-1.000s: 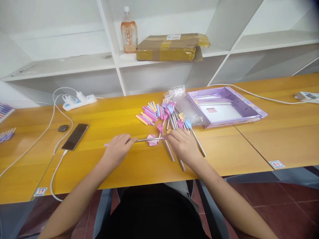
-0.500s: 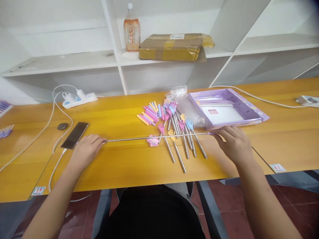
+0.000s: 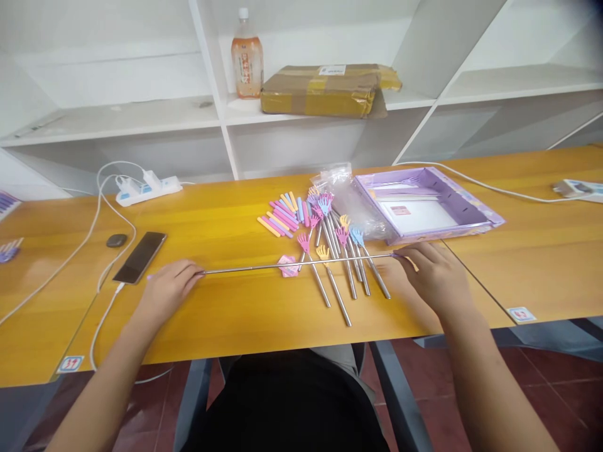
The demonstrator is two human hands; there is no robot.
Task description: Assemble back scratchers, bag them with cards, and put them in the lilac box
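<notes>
Drawing a thin metal rod (image 3: 254, 268) out sideways, two bare hands have gone from close together a second ago to wide apart, so the rod now reads as long, straight and nearly level above the bench (image 3: 235, 320). The left hand (image 3: 169, 289) has a narrow grip on one end; the right hand (image 3: 433, 273) pinches the other, where a little purple shows. Below the rod, several metal sticks (image 3: 338, 295) with small hand-shaped heads in pink, yellow and blue lie fanned out, beside a pink card (image 3: 288, 272).

The bench is yellow-brown wood. Farther back are pastel tubes (image 3: 300, 208), a clear plastic bag (image 3: 365, 213) and an open purple box (image 3: 400, 238); to the left, a phone (image 3: 140, 257) on a cable and a power strip (image 3: 164, 187). White shelves (image 3: 229, 150) behind hold an orange-tinted bottle (image 3: 247, 66) and a taped cardboard box (image 3: 320, 94); the floor (image 3: 575, 389) is red tile
</notes>
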